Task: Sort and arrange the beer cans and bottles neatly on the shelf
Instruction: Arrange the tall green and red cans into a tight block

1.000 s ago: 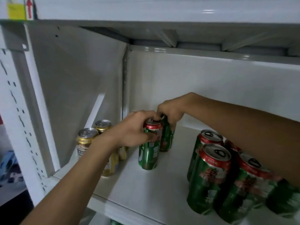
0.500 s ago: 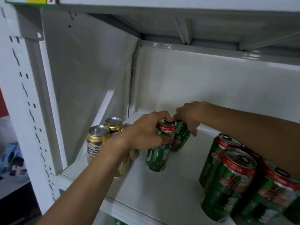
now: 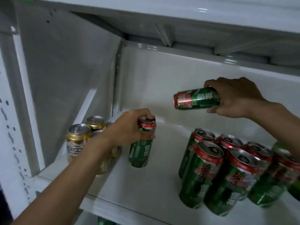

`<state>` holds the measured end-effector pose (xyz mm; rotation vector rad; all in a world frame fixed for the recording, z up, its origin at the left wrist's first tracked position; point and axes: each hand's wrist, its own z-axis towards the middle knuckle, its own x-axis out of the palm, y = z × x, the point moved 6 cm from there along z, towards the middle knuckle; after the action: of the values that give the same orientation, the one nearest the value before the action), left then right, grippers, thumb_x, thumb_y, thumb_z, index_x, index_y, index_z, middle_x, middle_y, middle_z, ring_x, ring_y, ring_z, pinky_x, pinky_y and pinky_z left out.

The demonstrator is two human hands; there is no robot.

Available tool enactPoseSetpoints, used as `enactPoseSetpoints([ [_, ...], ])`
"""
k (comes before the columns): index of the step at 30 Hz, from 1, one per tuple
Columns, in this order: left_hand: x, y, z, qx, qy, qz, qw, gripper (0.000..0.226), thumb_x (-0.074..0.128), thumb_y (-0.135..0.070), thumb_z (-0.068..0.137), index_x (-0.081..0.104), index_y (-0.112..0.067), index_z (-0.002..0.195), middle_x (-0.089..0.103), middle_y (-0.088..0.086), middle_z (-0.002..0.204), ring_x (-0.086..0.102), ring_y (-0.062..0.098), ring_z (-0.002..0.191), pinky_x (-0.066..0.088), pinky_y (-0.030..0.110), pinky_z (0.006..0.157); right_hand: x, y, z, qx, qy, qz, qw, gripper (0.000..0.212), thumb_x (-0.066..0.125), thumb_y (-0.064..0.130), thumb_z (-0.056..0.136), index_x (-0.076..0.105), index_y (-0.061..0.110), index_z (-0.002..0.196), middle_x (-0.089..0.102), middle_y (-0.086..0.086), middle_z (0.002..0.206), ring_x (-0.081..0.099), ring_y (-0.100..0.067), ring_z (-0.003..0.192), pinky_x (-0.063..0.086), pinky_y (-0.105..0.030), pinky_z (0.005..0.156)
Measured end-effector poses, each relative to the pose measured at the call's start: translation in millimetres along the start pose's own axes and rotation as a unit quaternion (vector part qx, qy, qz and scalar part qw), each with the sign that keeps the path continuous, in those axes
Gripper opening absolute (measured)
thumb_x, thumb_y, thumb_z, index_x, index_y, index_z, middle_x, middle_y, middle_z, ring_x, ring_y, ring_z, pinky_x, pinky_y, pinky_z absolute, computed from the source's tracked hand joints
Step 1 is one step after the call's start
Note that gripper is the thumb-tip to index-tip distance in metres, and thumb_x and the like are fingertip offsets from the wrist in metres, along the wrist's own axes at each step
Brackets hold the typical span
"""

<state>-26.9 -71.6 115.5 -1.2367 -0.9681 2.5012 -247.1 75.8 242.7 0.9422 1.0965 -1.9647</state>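
At centre frame, on the white shelf (image 3: 129,189), one green beer can (image 3: 140,153) with a red top band stands upright, base on the shelf surface. Left hand (image 3: 129,127) grips it from above: fingers curl over the rim and upper band, thumb side toward the camera, hand clamped on the can.

Right of centre and higher, a second green can (image 3: 196,99) is off the shelf, lying roughly horizontal in the air, red-banded end pointing toward frame left. Right hand (image 3: 233,98) is wrapped around its other end, fingers over the top and thumb beneath; grip closed on the can. Motion blur softens the label.

Left of the standing can, a group of gold cans (image 3: 78,140) stands upright near the shelf's left side wall; the left forearm crosses in front of several, so the count is unclear. The standing green can sits just beside this group; contact cannot be judged.

Lower right of frame: a cluster of green cans (image 3: 209,172) with red bands, upright, packed close together near the front edge, well apart from the standing can. Far right members are blurred.

Upper frame: underside of the next shelf (image 3: 178,18). Left edge: perforated upright (image 3: 9,127).
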Motion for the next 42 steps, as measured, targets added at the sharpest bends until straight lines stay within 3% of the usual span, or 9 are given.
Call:
enactPoseSetpoints([
  [3,0.8,2.3,-3.0,0.019,-0.011,0.053,0.998,0.037,0.088,-0.033,0.076,0.063,-0.034,0.104,0.068,-0.011,0.104,0.067,0.007,0.094,0.060,0.032,0.082,-11.3,-27.9,-47.0,0.067,-0.092,0.064,0.991,0.066,0.079,0.055,0.072,0.048,0.038,0.128,0.062,0.004,0.116,0.062,-0.027,0.095,0.045,-0.035,0.075],
  [9,-4.3,-14.8,-7.9,0.042,-0.023,0.051,0.998,0.044,0.091,-0.027,0.070,0.068,-0.038,0.106,0.070,-0.018,0.105,0.061,-0.011,0.098,0.048,0.003,0.076,-16.9,-68.8,-136.8,0.180,-0.215,0.114,0.953,0.086,0.081,0.053,0.072,0.044,0.030,0.146,0.062,-0.007,0.131,0.065,-0.036,0.104,0.056,-0.042,0.082],
  [15,-24.7,-74.8,-12.6,0.084,-0.112,0.029,0.990,0.058,0.090,-0.040,0.053,0.065,-0.052,0.104,0.066,-0.039,0.103,0.065,-0.014,0.090,0.053,0.009,0.074,-17.9,-85.6,-225.0,0.252,-0.270,0.199,0.908,0.081,0.084,0.047,0.070,0.053,0.024,0.141,0.063,-0.004,0.126,0.060,-0.024,0.107,0.045,-0.035,0.084],
  [18,-43.3,-105.3,-22.7,0.102,-0.149,-0.002,0.984,0.064,0.094,-0.037,0.052,0.067,-0.050,0.109,0.070,-0.029,0.109,0.070,-0.004,0.094,0.060,0.025,0.081,-10.8,-89.8,-265.6,0.271,-0.275,0.243,0.890,0.075,0.082,0.048,0.068,0.052,0.030,0.134,0.062,0.004,0.118,0.060,-0.022,0.102,0.051,-0.042,0.084],
  [22,-41.8,-152.9,-36.9,0.132,-0.112,-0.023,0.985,0.073,0.094,-0.023,0.056,0.066,-0.041,0.121,0.073,-0.009,0.116,0.074,0.019,0.099,0.061,0.051,0.081,14.4,-95.7,-310.2,0.295,-0.261,0.380,0.837,0.079,0.081,0.053,0.063,0.050,0.035,0.134,0.065,0.009,0.117,0.065,-0.014,0.101,0.054,-0.040,0.086],
  [27,8.3,-237.8,-61.1,0.192,-0.061,-0.064,0.977,0.059,0.091,-0.035,0.047,0.074,-0.045,0.103,0.076,-0.017,0.100,0.075,0.005,0.084,0.061,0.023,0.073,51.1,-89.9,-340.7,0.296,-0.243,0.545,0.746,0.071,0.082,0.041,0.064,0.054,0.040,0.129,0.068,0.022,0.115,0.064,0.006,0.103,0.051,-0.025,0.086],
  [31,63.5,-271.1,-49.2,0.174,-0.001,-0.045,0.984,0.061,0.086,-0.061,0.052,0.073,-0.046,0.110,0.073,-0.026,0.105,0.071,-0.003,0.094,0.061,0.024,0.079,82.9,-84.0,-347.6,0.306,-0.207,0.600,0.709,0.064,0.084,0.027,0.064,0.056,0.037,0.121,0.070,0.020,0.102,0.062,0.018,0.086,0.051,-0.006,0.060],
  [36,128.4,-280.7,-24.7,0.158,0.018,0.053,0.986,0.069,0.085,-0.061,0.060,0.070,-0.039,0.124,0.068,-0.025,0.106,0.064,-0.010,0.095,0.054,0.011,0.083,129.4,-67.0,-348.2,0.300,-0.146,0.615,0.714,0.071,0.091,0.025,0.067,0.054,0.034,0.127,0.072,0.025,0.102,0.068,0.006,0.092,0.058,-0.014,0.068],
  [42,170.1,-268.0,-3.1,0.131,0.070,0.099,0.984,0.062,0.087,-0.057,0.065,0.068,-0.041,0.122,0.065,-0.021,0.110,0.063,-0.002,0.099,0.058,0.033,0.089,149.4,-59.8,-342.2,0.298,-0.129,0.613,0.720,0.072,0.094,0.029,0.066,0.050,0.036,0.124,0.069,0.031,0.101,0.064,0.015,0.095,0.051,-0.006,0.069],
])
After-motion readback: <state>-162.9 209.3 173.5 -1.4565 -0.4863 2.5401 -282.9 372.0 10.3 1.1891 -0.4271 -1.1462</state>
